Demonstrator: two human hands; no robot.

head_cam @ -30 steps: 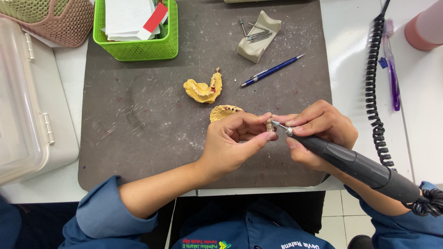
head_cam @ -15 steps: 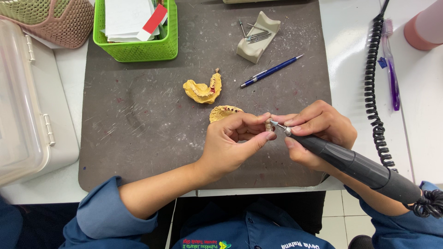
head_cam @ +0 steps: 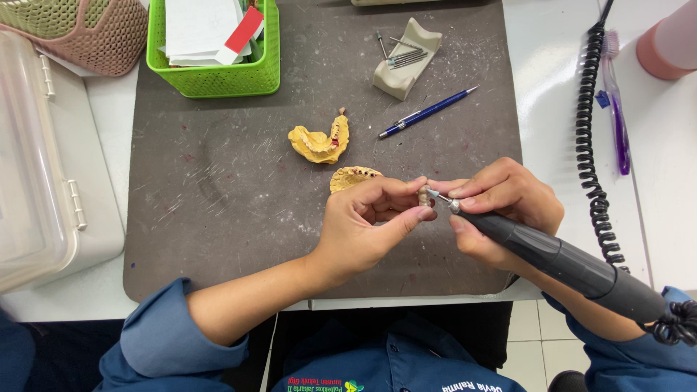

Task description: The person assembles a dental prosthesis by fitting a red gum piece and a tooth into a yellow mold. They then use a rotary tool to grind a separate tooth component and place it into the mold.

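Fingers of the left hand (head_cam: 363, 229) pinch a small pale piece (head_cam: 423, 194), mostly hidden. Right hand (head_cam: 504, 207) clamps a dark handpiece (head_cam: 559, 261), its tip touching the piece near the mat's (head_cam: 218, 218) front edge.

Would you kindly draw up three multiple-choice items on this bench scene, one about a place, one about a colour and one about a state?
1. Where does the blue pen lie?
A. In the green basket
B. On the dark mat, right of the yellow dental cast
C. On the clear box

2. What colour is the basket holding papers?
A. Green
B. Red
C. Black

3. What is the right hand doing?
A. Resting flat and empty
B. Lifting the pen
C. Gripping a dark handpiece

Answers: 1 B, the pen rests on the mat beside the cast. 2 A, its mesh walls are bright green. 3 C, its fingers wrap the handpiece, whose tip meets a small piece pinched by the left hand.
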